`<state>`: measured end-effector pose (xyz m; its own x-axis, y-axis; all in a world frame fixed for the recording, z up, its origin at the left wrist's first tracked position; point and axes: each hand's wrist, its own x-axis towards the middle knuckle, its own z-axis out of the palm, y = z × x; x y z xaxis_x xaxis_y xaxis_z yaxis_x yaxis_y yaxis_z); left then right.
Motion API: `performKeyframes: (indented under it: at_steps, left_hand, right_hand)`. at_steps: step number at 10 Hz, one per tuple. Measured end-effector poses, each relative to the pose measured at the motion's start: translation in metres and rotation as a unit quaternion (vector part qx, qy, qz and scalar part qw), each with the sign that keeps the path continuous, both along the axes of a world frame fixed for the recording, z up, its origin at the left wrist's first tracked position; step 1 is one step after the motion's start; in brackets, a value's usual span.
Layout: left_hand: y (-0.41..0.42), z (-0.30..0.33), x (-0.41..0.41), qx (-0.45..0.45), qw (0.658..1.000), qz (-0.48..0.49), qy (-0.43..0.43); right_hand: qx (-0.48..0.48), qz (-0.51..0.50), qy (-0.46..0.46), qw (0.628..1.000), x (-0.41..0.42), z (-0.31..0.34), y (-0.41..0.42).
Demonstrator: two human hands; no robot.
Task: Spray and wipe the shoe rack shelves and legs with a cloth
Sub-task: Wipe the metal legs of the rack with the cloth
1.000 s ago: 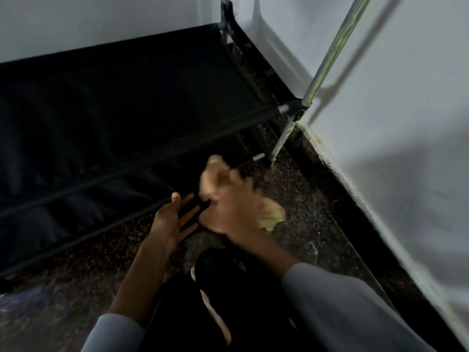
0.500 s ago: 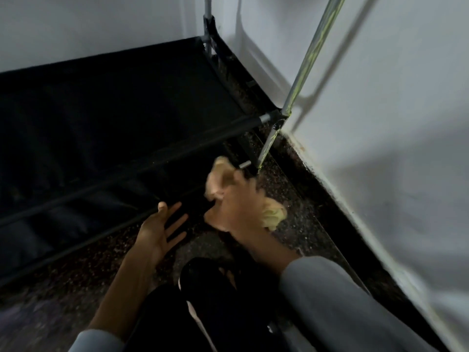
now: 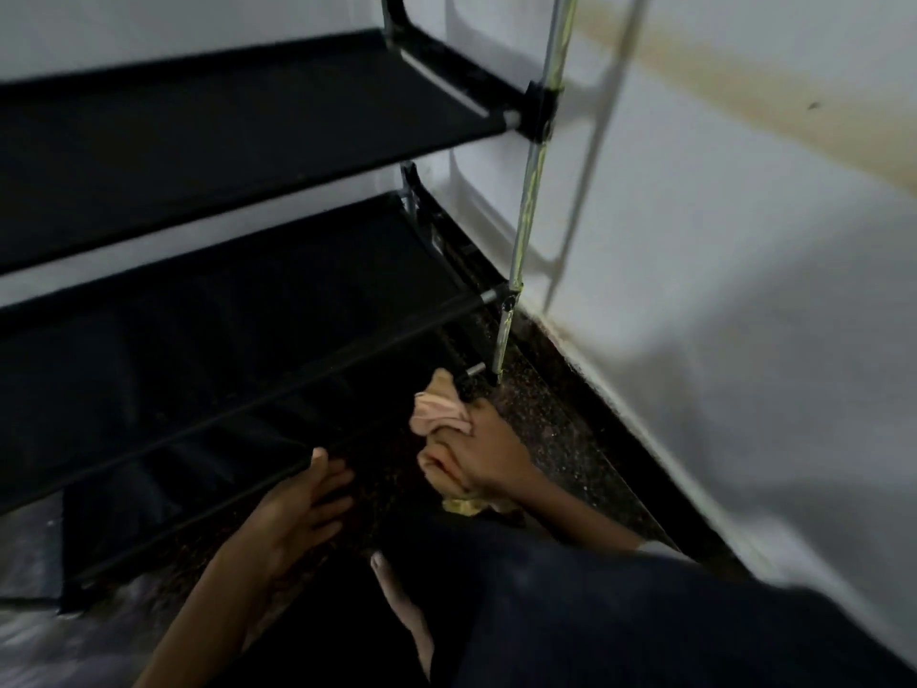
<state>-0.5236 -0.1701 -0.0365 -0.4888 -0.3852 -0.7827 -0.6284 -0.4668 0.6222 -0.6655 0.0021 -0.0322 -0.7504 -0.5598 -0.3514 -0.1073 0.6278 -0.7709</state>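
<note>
The shoe rack has black fabric shelves (image 3: 238, 310) and a thin metal front leg (image 3: 527, 206) at its right corner. My right hand (image 3: 489, 456) grips a bunched pale yellow cloth (image 3: 439, 407) and holds it against the lowest front bar, just left of the leg's foot. My left hand (image 3: 302, 508) lies with fingers spread flat, its fingertips at the front edge of the lowest shelf. No spray bottle is visible.
A white wall (image 3: 744, 290) runs close along the rack's right side, leaving a narrow strip of dark speckled floor (image 3: 556, 429). My dark-clothed knee and bare foot (image 3: 402, 603) fill the lower middle. An upper shelf (image 3: 223, 126) overhangs.
The view has tilted up, revealing a second shelf. My right hand moved the cloth forward toward the bottom bar near the leg. My left hand slid forward to the shelf's front edge.
</note>
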Motion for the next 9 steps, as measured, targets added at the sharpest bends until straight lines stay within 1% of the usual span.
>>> performKeyframes:
  at_steps: [1, 2, 4, 5, 6, 7, 8, 9]
  left_hand:
    - [-0.007, 0.039, 0.016, -0.017, 1.000, 0.006, 0.008]
    - [-0.008, 0.089, 0.025, -0.053, 0.998, 0.004, 0.039]
    - [0.011, 0.200, 0.040, -0.121, 0.987, 0.007, 0.104]
    - [0.026, 0.249, 0.052, -0.148, 0.980, 0.016, 0.136]
    - [0.041, 0.292, 0.064, -0.176, 0.971, 0.026, 0.162]
    - [0.055, 0.334, 0.075, -0.202, 0.960, 0.040, 0.191]
    - [0.065, 0.372, 0.085, -0.225, 0.948, 0.053, 0.219]
    - [0.072, 0.406, 0.094, -0.241, 0.937, 0.067, 0.245]
  right_hand:
    - [-0.021, -0.045, -0.040, 0.998, -0.007, 0.011, 0.030]
    - [-0.074, -0.052, -0.019, 0.996, -0.020, 0.018, 0.049]
    - [-0.163, -0.079, 0.065, 0.981, 0.012, 0.147, 0.080]
    - [-0.174, -0.070, 0.095, 0.978, 0.019, 0.191, 0.089]
    - [-0.213, -0.067, 0.133, 0.966, 0.024, 0.237, 0.093]
    - [-0.272, -0.055, 0.136, 0.951, 0.036, 0.288, 0.089]
    - [-0.328, -0.022, 0.147, 0.933, 0.055, 0.341, 0.082]
    - [-0.356, 0.009, 0.157, 0.921, 0.075, 0.385, 0.070]
